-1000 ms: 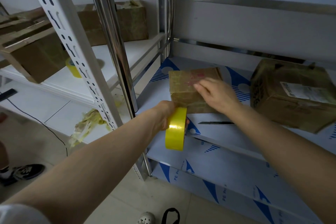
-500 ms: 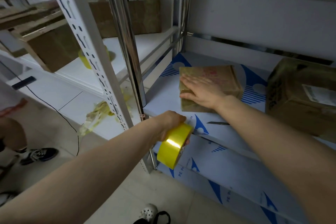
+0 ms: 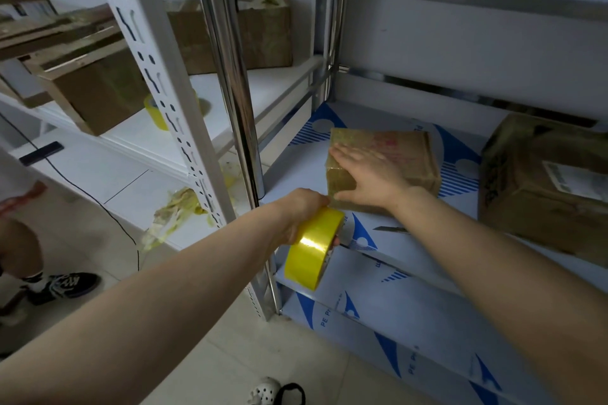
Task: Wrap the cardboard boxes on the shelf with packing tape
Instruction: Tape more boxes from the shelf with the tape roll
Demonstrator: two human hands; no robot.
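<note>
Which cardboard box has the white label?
The large brown cardboard box at far right, untouched. The small flat cardboard box under the right hand shows only red print.

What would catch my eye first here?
The bright yellow tape roll, gripped in the left hand just in front of the shelf edge, stands out most. Behind it the right hand lies flat on a small cardboard box, with a larger box to its right.

A small knife (image 3: pixel 391 229) lies flat on blue-printed film (image 3: pixel 457 154) to the right. Left, a crumpled wad of used tape (image 3: pixel 174 210) sits on a low white board (image 3: pixel 98 171). A black phone (image 3: pixel 41 153) lies farther left. Someone's sneaker (image 3: pixel 62 286) and a white clog (image 3: pixel 265 391) stand on the tiled floor (image 3: pixel 230 355).
</note>
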